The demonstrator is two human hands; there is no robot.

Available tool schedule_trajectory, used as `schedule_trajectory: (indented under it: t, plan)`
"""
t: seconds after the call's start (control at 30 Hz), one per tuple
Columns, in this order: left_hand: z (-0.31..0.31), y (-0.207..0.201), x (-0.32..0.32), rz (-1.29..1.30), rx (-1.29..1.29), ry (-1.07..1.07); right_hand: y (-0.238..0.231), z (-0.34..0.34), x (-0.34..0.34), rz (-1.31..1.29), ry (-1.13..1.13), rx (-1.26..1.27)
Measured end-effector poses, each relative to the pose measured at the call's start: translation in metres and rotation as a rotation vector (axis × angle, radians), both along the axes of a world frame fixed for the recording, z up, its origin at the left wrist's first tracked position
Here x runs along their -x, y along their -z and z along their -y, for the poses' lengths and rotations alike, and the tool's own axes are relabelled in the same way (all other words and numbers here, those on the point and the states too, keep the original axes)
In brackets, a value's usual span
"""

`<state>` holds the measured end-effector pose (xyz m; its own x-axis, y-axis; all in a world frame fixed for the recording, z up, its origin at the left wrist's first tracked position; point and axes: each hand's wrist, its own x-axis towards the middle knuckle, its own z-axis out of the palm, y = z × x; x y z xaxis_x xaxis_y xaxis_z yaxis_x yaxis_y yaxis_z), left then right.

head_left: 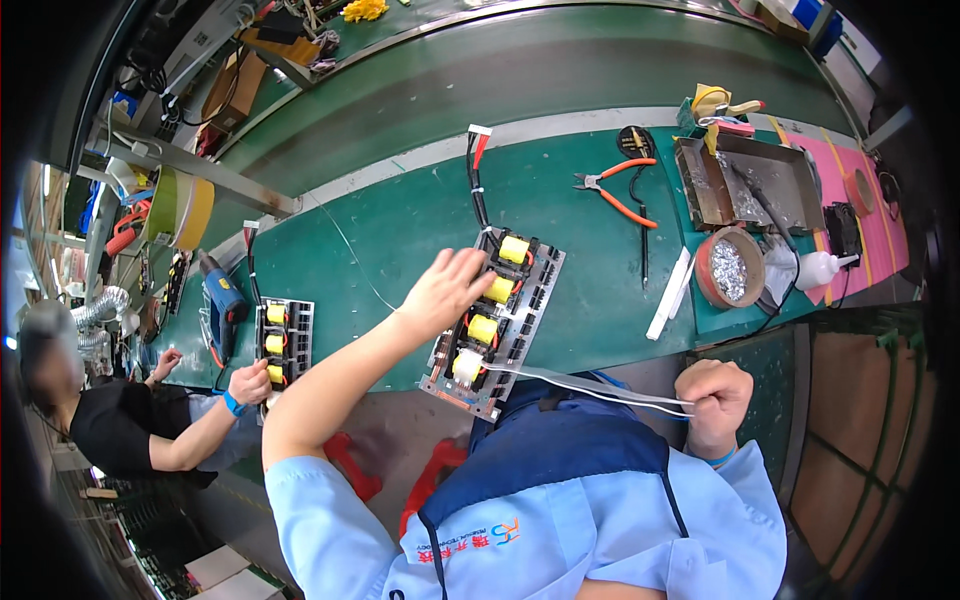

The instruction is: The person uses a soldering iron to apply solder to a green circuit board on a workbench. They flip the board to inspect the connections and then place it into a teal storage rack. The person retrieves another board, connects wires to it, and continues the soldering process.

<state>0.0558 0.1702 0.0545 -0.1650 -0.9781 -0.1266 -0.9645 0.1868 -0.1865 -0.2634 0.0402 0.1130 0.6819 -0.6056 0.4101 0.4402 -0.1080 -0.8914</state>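
A circuit board (535,325) with a row of yellow-wrapped coils and black parts lies tilted at the bench's near edge. My left hand (445,292) rests on its left side with the fingers stretched out. A black-sleeved cable (477,190) with a white connector runs from its far end. At the near end one coil is wrapped in white (467,367). From there thin whitish strips (590,388) run right, pulled out to my right hand (714,398), which is closed round their ends beyond the bench edge.
Orange-handled pliers (622,190) lie on the green bench (400,220). To the right are white strips (672,295), a round tin of silvery bits (738,265), a metal tray (700,185), a soldering iron (768,200) and a white bottle (822,268). A co-worker (130,430) handles another board (298,335) at left.
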Motion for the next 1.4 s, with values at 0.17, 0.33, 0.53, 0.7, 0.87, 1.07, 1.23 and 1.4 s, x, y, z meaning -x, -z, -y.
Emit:
schedule_trajectory:
  t: [0.17,0.33,0.53,0.7,0.87,1.07,1.23,1.4]
  plan:
    - [0.018,0.019,-0.008,0.147,-0.105,0.34,-0.008,-0.005,0.01,-0.029,0.017,0.011]
    - [0.029,0.032,-0.01,0.172,-0.188,0.658,0.001,-0.015,0.015,-0.029,0.092,-0.041]
    - [0.04,0.044,-0.015,0.136,-0.153,0.916,0.002,-0.029,0.018,-0.155,0.098,-0.022]
    - [0.043,0.05,-0.022,-0.02,-0.14,0.957,0.007,-0.039,0.016,-0.221,0.105,-0.056]
    - [0.041,0.053,-0.019,0.003,-0.135,0.964,0.014,-0.044,0.013,-0.29,0.076,-0.138]
    - [0.036,0.042,-0.015,0.106,-0.14,0.851,0.004,-0.033,0.014,-0.149,0.125,-0.231]
    - [0.034,-0.016,-0.014,0.228,-0.26,0.484,-0.002,-0.006,0.011,0.023,0.232,-0.146]
    - [0.031,-0.039,-0.009,0.014,-0.373,-0.142,-0.014,0.016,-0.002,0.136,0.194,-0.143]
